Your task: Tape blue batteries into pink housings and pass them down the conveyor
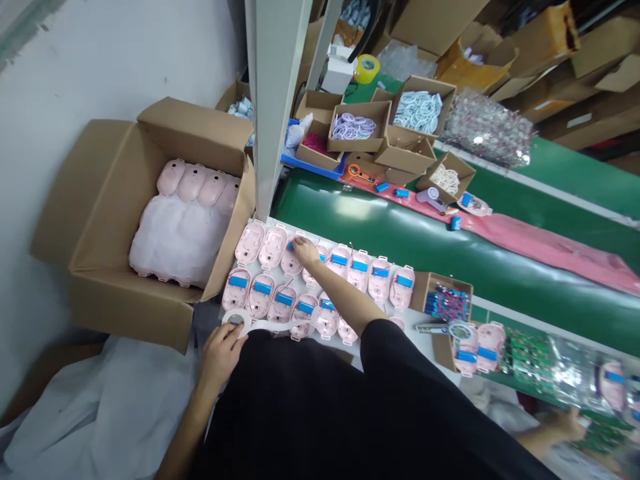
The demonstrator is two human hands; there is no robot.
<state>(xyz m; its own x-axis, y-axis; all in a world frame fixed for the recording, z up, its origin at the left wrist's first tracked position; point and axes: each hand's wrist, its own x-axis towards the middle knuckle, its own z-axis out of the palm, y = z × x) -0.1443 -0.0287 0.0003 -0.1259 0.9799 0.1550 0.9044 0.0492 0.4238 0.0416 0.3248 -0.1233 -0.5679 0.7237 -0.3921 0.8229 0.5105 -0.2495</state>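
Observation:
My left hand (221, 355) grips a roll of white tape (229, 316) at the front left edge of the table. A loose strip of tape (280, 326) trails from the roll to the right, across the front row of shells. My right hand (306, 253) reaches to the back row, its fingers closed on a small blue battery (291, 245) in a pink plastic shell (290, 264). To its left, two pink shells (273, 245) hold no battery. Other shells in both rows carry blue batteries (359, 265).
An open carton (107, 200) with pink shells and white wrapping stands left. A box of wired batteries (447, 301) sits right of the rows. Behind runs a green conveyor (340, 210) with small parts boxes (357, 127) beyond. A co-worker's hand (567, 425) is at lower right.

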